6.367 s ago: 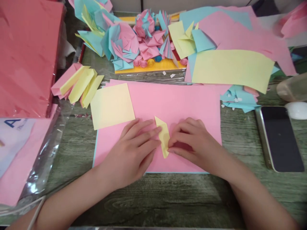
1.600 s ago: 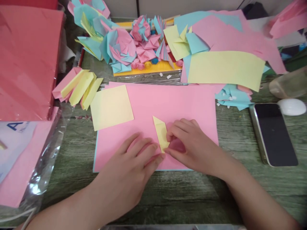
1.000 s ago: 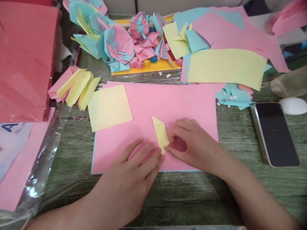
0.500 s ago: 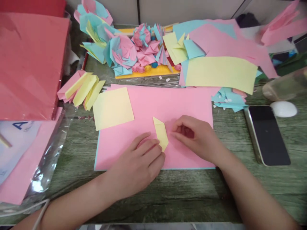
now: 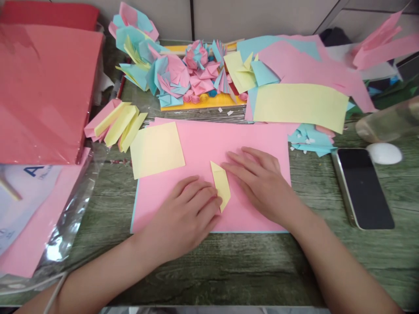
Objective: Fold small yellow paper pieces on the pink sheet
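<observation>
Folded strip (image 5: pixel 223 184) lies on the pink sheet (image 5: pixel 209 139) between left hand (image 5: pixel 190 213) and right hand (image 5: pixel 265 185), long axis running away, far end leaning left. The left, nearer, touches its left edge, bunched; whether it pinches, I cannot tell. The right, pinched half a second ago, spreads wide beside the far end.

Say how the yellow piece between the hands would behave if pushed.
The yellow piece is probably light, being small folded paper. Its folds likely stiffen it. Lying flat on the pink sheet, it should slide rather than roll.
</observation>
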`<state>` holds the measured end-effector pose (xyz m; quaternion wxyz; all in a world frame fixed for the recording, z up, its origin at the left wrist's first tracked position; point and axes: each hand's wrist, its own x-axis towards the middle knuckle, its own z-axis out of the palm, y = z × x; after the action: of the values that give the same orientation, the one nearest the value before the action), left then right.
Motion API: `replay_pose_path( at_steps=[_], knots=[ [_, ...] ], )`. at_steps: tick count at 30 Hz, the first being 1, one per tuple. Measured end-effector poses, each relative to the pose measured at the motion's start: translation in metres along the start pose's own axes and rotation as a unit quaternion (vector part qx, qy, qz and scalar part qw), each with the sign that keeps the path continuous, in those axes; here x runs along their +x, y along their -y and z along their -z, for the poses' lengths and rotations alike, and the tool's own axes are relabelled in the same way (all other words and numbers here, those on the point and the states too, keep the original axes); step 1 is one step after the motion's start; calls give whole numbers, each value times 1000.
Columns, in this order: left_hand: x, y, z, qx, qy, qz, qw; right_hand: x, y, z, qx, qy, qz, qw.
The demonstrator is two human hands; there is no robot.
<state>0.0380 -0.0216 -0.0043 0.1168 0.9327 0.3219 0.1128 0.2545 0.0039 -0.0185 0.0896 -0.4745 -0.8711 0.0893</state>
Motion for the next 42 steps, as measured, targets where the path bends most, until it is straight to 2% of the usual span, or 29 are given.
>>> replay_pose_path(
  at_steps=[4,9,14,18,23,25,28,32,36,42],
  knots=[
    [1,-9,-4,5,-21,37,999,1,4,5,40,-17,17,999],
    [-2,-12,-6,19,13,48,999,-1,4,7,104,-34,32,993],
    [-4,-7,1,19,48,-8,999,0,3,5,123,-39,19,991],
    [-2,0,5,13,23,-55,998,1,2,6,112,-53,-5,992],
    [2,11,6,20,-10,-92,995,-1,-2,10,99,-58,12,993],
    [2,14,8,28,-37,-86,995,-2,-3,11,96,-61,17,993],
    [0,16,10,46,-57,-38,997,-2,-3,12,88,-54,20,994],
    [-5,15,9,23,-10,25,999,-3,-3,13,74,-46,20,996],
    [-6,15,7,-6,16,24,1000,-3,-3,13,69,-36,14,997],
    [-1,19,9,20,-12,-12,1000,-4,-4,15,70,-24,14,997]
  ],
)
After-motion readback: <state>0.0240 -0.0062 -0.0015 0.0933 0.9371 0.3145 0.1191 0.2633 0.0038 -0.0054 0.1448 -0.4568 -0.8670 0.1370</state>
